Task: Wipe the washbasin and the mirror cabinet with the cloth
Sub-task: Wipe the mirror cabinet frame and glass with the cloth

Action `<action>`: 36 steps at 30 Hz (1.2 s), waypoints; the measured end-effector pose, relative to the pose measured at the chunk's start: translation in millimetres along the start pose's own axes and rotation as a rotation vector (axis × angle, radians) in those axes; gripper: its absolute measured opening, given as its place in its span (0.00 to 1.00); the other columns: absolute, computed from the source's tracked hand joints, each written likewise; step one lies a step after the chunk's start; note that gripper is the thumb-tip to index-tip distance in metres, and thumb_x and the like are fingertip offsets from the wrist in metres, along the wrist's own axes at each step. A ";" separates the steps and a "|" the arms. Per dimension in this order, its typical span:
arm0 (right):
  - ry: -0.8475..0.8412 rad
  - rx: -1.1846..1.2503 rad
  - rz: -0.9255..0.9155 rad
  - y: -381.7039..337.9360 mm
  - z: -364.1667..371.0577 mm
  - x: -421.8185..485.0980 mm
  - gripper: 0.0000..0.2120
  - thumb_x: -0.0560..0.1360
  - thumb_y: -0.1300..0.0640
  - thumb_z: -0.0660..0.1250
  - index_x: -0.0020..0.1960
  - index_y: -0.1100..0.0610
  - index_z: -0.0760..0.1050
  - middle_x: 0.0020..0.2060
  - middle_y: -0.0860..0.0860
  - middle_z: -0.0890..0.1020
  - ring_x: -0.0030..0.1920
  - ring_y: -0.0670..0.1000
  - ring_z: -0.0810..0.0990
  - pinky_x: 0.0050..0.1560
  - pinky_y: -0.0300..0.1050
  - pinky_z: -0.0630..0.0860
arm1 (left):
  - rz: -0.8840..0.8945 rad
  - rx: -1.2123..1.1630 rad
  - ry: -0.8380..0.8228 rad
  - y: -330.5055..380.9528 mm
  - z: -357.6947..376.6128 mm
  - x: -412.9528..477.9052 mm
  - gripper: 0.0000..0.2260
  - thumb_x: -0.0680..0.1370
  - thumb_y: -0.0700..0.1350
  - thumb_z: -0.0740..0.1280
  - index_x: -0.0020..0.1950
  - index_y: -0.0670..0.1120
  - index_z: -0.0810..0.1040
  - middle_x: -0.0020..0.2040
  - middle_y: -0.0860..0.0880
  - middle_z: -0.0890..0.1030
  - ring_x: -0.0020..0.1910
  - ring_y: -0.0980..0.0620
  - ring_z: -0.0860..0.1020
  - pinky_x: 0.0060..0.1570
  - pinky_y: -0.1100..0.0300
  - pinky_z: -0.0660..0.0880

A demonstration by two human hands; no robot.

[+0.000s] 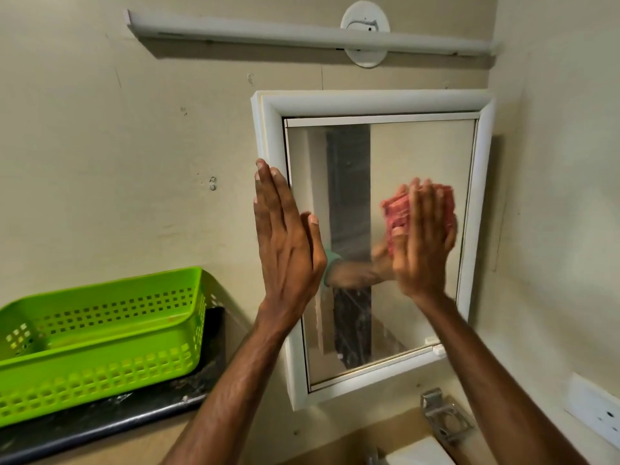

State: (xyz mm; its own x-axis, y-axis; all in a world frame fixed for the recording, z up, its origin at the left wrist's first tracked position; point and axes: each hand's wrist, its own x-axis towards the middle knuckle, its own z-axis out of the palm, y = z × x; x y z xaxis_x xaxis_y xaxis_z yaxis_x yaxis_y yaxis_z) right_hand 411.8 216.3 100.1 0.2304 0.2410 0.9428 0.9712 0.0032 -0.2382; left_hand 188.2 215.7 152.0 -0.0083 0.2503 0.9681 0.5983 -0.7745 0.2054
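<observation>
The white-framed mirror cabinet (483, 182) hangs on the cream wall at the centre right. My left hand (285, 239) lies flat, fingers together, against the cabinet's left frame edge and holds nothing. My right hand (422, 243) presses a crumpled pink cloth (399, 209) against the mirror glass in the right half; the hand is blurred. The cloth's reflection and my arm's reflection show in the glass. A white corner of the washbasin (419, 454) shows at the bottom edge, below the cabinet.
A green perforated plastic basket (100, 330) sits on a dark stone shelf (110, 417) at the left. A metal holder (443, 417) is fixed to the wall under the cabinet. A white socket plate (593, 407) is at the lower right. A tube light fitting (302, 31) runs above.
</observation>
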 end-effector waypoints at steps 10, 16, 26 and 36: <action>0.069 0.068 0.271 -11.2 6.9 -1.7 0.31 0.84 0.47 0.47 0.85 0.56 0.49 0.85 0.54 0.52 0.85 0.57 0.48 0.80 0.68 0.51 | 0.010 -0.123 0.025 -3.2 0.6 0.6 0.27 0.84 0.39 0.55 0.81 0.32 0.51 0.83 0.35 0.49 0.83 0.41 0.47 0.82 0.43 0.50; -0.095 0.123 -0.096 -98.5 14.2 -60.8 0.34 0.83 0.45 0.57 0.85 0.53 0.50 0.85 0.55 0.52 0.85 0.58 0.48 0.78 0.75 0.46 | 0.016 -0.179 0.022 -5.0 -1.4 0.2 0.27 0.84 0.39 0.54 0.81 0.32 0.51 0.83 0.35 0.48 0.83 0.41 0.47 0.82 0.43 0.49; -0.102 0.084 -0.235 -28.4 4.7 -40.0 0.32 0.84 0.47 0.56 0.85 0.49 0.50 0.85 0.52 0.52 0.85 0.57 0.49 0.79 0.73 0.49 | 0.037 0.046 -0.029 -4.0 3.5 -17.6 0.27 0.85 0.39 0.55 0.81 0.31 0.48 0.82 0.34 0.46 0.83 0.38 0.44 0.81 0.41 0.50; 0.097 0.001 0.123 61.8 -3.1 10.3 0.30 0.84 0.47 0.49 0.85 0.53 0.54 0.85 0.52 0.55 0.85 0.54 0.50 0.83 0.60 0.45 | 0.028 0.097 -0.003 -2.8 7.6 -21.1 0.27 0.85 0.40 0.54 0.81 0.32 0.49 0.82 0.34 0.48 0.83 0.37 0.46 0.82 0.44 0.49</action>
State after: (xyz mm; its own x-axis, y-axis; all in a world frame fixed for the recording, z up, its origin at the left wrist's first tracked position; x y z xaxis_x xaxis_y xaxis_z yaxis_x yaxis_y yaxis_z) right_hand 474.4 215.9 95.8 0.3526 0.1452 0.9245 0.9352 -0.0196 -0.3536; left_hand 192.8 217.0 129.9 0.0123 0.2312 0.9728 0.6733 -0.7212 0.1629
